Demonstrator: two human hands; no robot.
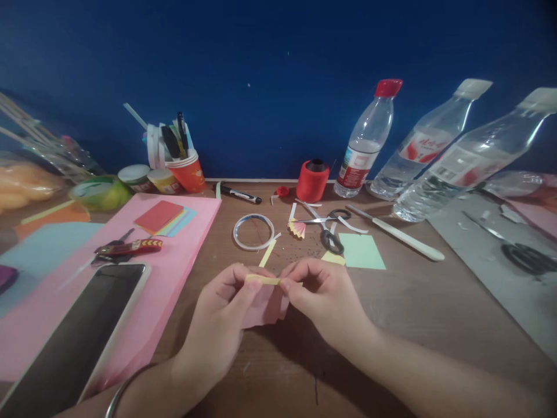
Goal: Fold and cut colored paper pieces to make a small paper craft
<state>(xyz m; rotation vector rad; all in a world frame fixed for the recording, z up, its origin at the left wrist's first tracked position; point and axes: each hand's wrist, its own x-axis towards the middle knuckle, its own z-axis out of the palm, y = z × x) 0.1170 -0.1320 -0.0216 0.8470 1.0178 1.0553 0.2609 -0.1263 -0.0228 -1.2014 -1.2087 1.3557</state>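
Observation:
Between my two hands is a narrow yellow paper strip (266, 280), stretched level just above the table. My left hand (221, 307) pinches its left part between thumb and fingers. Toward its right end, my right hand (324, 293) pinches the same strip. A piece of pink paper (263, 305) hangs below the strip, between the hands; whether the two are joined I cannot tell. Just beyond my fingers lie another yellow strip (270, 252), a roll of clear tape (253, 232) and black-handled scissors (333, 232).
A smartphone (82, 331) rests on pink sheets (174, 278) at left. Behind stand an orange cup (187, 173) of pens, a red thread spool (312, 181) and several bottles (357, 157). A white-handled knife (407, 238) and a green paper square (362, 251) lie at right.

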